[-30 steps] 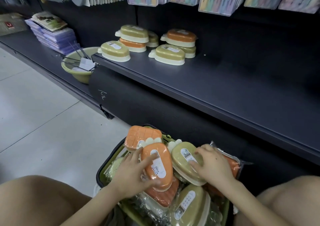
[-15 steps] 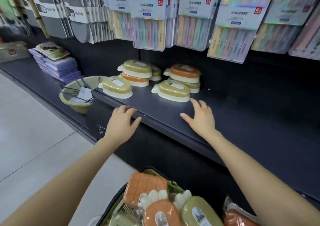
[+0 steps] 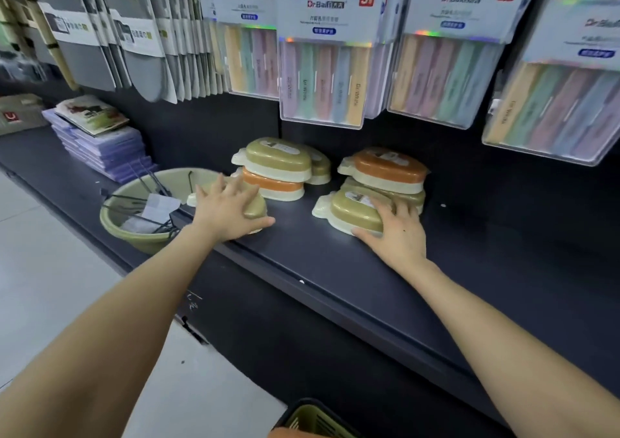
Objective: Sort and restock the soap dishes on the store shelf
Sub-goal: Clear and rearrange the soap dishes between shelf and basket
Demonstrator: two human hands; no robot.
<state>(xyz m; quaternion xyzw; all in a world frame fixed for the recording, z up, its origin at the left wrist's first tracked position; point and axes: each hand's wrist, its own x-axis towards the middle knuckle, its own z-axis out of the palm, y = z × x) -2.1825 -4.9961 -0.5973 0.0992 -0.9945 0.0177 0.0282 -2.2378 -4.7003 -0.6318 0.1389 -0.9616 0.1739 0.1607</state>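
Both hands reached onto dishes | left grip (image 3: 228, 209), right grip (image 3: 396, 233): spread flat (one green dish each)

Green basin (image 3: 134, 233) of wire hooks, purple packet stack (image 3: 107, 149), hanging toothbrush packs (image 3: 322, 78) — grey mats (image 3: 100, 35) leftward

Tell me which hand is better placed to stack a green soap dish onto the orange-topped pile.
Right, probably. The right hand already rests on the front green soap dish, directly before the orange-topped pile. The left hand covers another dish further left.
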